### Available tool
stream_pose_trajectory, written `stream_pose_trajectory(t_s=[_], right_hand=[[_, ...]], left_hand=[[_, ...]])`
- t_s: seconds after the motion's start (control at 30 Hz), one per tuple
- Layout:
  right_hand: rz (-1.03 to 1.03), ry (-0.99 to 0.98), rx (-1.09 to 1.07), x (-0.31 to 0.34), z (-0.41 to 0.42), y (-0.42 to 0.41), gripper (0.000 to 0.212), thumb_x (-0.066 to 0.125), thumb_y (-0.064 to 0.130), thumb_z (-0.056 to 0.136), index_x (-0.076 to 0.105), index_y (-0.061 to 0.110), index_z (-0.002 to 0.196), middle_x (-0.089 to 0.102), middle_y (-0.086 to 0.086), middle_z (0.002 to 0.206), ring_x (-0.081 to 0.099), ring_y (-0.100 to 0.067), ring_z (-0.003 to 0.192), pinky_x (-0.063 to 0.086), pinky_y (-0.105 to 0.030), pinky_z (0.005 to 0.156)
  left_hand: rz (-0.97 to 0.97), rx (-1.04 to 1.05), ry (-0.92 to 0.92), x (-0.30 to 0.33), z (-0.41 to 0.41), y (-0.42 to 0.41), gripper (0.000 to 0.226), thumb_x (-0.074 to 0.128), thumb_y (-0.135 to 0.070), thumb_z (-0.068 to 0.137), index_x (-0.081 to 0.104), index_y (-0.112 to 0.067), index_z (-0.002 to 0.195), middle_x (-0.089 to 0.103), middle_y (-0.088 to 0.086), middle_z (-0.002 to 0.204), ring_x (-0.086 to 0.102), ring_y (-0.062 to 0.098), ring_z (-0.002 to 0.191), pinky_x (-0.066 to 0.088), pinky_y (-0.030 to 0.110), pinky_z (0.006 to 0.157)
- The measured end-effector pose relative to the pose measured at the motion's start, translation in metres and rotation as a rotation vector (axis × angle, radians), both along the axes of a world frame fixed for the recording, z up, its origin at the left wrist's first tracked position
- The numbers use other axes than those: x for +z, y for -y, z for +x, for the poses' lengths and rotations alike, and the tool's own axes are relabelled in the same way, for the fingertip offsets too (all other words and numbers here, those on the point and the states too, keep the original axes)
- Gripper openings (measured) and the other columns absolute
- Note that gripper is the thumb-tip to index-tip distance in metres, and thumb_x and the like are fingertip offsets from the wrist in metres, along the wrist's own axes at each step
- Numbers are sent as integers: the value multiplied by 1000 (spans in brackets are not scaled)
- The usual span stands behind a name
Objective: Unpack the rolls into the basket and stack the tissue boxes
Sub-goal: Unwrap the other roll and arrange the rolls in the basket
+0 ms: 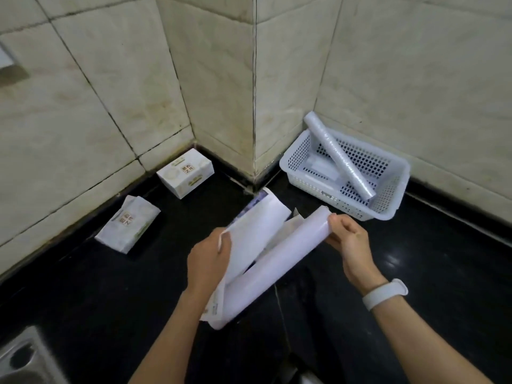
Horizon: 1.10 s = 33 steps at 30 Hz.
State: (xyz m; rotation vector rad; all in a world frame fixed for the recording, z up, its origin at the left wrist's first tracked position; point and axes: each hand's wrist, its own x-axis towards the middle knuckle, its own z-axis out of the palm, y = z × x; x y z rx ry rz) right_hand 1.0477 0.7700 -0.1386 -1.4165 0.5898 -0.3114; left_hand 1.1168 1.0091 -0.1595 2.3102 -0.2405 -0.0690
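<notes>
My left hand (209, 261) grips an opened white carton (256, 225) held over the black counter. A long white roll (277, 261) lies slanted half out of the carton, and my right hand (350, 239) pinches its upper end. A white perforated basket (388, 200) stands at the wall on the right with one plastic-wrapped roll (336, 155) leaning across it and a flat white piece in its bottom. Two white tissue packs lie apart on the left: a firm box (185, 173) in the corner and a crumpled soft pack (128, 224) nearer to me.
Tiled walls form a jutting corner (253, 106) between the tissue packs and the basket. A steel sink rim (25, 358) shows at the bottom left. The black counter (110, 286) runs along the walls.
</notes>
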Motion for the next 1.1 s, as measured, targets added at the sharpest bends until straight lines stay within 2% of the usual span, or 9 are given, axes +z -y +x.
stream_pose_trajectory(t_s=[0.13,0.33,0.43,0.6,0.77,0.83,0.93,1.0,1.1], right_hand=[[-21,-31,-90,0,4,16,25,49,19,91,60,20,69,57,-2,82,56,-17,82,51,-31,75],[68,-56,-210,0,-2,34,20,46,19,93,61,20,80,60,-3,91,59,-16,87,50,-28,71],[92,-46,-268,3,-7,50,21,46,20,94,59,17,78,62,-3,90,60,-17,87,49,-27,70],[81,-9,-402,16,-9,87,23,45,24,94,55,15,75,62,-6,88,62,-18,84,51,-31,73],[133,20,-482,28,2,120,21,43,26,95,54,13,82,62,-14,97,60,-30,98,50,-43,85],[-53,-21,-446,32,8,133,14,46,21,93,49,9,98,54,-19,114,55,-32,109,48,-46,91],[-690,-128,-283,40,19,152,50,52,18,84,35,10,130,41,-17,137,41,-22,121,33,-43,104],[-1123,-176,-14,41,24,160,58,51,31,80,36,17,134,45,-10,138,38,-25,129,17,-52,112],[-1425,-314,326,33,36,168,67,50,55,80,30,27,138,50,1,134,43,-21,126,16,-49,111]], left_hand=[[170,288,114,-6,39,6,24,41,-24,95,58,-7,101,65,17,93,62,34,83,44,37,65],[449,-224,-395,-19,74,42,55,43,-51,89,33,-27,137,44,10,139,43,33,124,33,53,105],[363,-273,-354,-16,71,68,55,44,-57,86,42,-28,133,38,3,145,36,30,131,20,54,111],[64,-584,-395,16,60,107,63,58,-56,78,41,-31,134,50,-6,136,48,7,112,35,22,92],[453,-785,201,31,54,148,68,59,-39,77,30,-29,137,53,-2,120,52,22,104,35,33,82],[453,-721,412,37,64,161,62,59,-32,75,38,-27,134,59,-4,112,56,23,98,32,32,81],[442,-706,673,47,86,176,59,72,-22,63,55,-21,120,69,-1,103,64,24,88,42,38,84],[437,-720,741,54,101,187,60,78,-18,57,60,-21,114,70,-1,103,66,23,88,45,43,85],[440,-696,831,63,126,204,61,80,-9,51,65,-20,109,71,1,102,67,23,89,43,49,89]])
